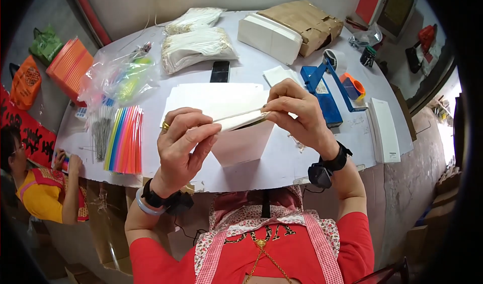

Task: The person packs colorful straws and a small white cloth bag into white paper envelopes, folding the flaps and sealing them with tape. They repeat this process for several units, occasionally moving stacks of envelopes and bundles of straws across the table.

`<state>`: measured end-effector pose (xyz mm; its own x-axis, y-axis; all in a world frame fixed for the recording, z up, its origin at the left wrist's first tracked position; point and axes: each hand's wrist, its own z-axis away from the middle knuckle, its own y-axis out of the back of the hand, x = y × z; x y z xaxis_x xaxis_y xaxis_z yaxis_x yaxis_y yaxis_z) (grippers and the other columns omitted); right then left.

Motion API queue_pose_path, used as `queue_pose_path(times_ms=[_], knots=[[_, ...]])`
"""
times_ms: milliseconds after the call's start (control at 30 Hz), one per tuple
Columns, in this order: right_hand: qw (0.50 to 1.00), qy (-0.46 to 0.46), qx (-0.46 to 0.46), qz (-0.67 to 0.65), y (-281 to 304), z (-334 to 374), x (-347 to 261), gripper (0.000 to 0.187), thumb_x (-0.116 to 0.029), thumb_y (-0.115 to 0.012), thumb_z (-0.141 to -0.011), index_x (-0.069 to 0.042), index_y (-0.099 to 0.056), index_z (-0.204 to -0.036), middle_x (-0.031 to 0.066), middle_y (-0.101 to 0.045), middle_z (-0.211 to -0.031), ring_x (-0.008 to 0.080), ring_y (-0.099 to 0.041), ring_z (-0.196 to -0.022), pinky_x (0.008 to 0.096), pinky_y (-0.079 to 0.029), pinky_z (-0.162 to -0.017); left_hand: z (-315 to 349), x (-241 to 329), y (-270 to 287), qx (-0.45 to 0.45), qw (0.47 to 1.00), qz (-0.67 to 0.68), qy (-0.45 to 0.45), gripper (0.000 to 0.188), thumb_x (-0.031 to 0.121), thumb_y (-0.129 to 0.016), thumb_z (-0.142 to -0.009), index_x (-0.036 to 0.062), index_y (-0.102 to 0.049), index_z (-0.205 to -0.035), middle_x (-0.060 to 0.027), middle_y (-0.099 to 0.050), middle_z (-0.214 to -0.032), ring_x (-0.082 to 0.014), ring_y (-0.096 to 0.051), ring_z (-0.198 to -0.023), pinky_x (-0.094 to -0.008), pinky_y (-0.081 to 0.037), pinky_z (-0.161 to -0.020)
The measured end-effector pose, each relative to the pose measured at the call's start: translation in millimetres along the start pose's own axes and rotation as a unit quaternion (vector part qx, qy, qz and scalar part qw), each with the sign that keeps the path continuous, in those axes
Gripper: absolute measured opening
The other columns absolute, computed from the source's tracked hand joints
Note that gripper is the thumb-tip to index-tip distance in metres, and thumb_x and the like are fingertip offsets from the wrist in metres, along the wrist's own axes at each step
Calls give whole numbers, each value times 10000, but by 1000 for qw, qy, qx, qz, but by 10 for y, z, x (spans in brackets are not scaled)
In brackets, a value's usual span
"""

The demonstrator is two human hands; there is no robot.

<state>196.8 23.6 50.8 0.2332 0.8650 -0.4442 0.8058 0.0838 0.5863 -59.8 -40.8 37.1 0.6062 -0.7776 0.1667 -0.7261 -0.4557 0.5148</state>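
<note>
A white paper bag stands upright at the table's near edge, between my hands. My left hand pinches the left end of its top edge between thumb and fingers. At the right end, my right hand grips the same edge with thumb and forefinger. Along the top runs a narrow folded strip, and a dark gap shows beneath it near my right fingers. Just behind the bag lie flat white sheets. The bag's far side is hidden.
Colourful thin sticks lie to the left, near a clear plastic bag. Behind are white bundles, a phone and a white stack. A blue tape dispenser stands right. Another person sits at far left.
</note>
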Motion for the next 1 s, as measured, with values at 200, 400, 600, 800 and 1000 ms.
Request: queue_pose_path(times_ms=[200, 400, 600, 800, 1000], knots=[[989, -134, -33, -48, 110, -41, -123, 84, -92, -674, -845, -12, -677, -818, 41, -539, -956, 112, -510, -758, 208, -431, -573, -260, 166, -61, -32, 995, -83, -54, 284, 38, -745, -705, 65, -694, -983, -48, -585, -913, -229, -562, -807, -315, -472, -712], [971, -163, 10, -175, -26, 63, -54, 191, -112, -642, -863, -20, -644, -1030, 47, -570, -1058, 113, -543, -864, 209, -461, -615, -312, 255, -283, -90, 983, -128, -97, 379, 55, -730, -702, 49, -678, -1077, -48, -568, -927, -218, -541, -795, -329, -466, -703], [793, -339, 127, -491, -283, 397, 119, 354, -210, -544, -944, -27, -518, -1246, 62, -604, -1152, 120, -565, -1019, 247, -501, -724, -373, 258, -338, -94, 990, -88, -60, 375, 66, -724, -707, 40, -674, -1077, -56, -558, -958, -216, -545, -802, -339, -466, -702], [802, -326, 108, -489, -340, 193, 29, 316, -239, -510, -961, -39, -558, -1201, 48, -624, -1101, 112, -572, -1007, 264, -471, -829, -443, 267, -355, -101, 989, -93, -49, 355, 90, -730, -705, 45, -658, -1050, -71, -564, -975, -241, -561, -810, -349, -475, -705], [807, -306, 75, -499, -334, 92, 13, 278, -193, -551, -936, -16, -584, -1148, 28, -639, -1033, 90, -585, -934, 248, -448, -855, -454, 334, -360, -118, 985, -119, -42, 343, 103, -717, -722, 37, -638, -1049, -83, -569, -963, -257, -573, -815, -361, -482, -703]])
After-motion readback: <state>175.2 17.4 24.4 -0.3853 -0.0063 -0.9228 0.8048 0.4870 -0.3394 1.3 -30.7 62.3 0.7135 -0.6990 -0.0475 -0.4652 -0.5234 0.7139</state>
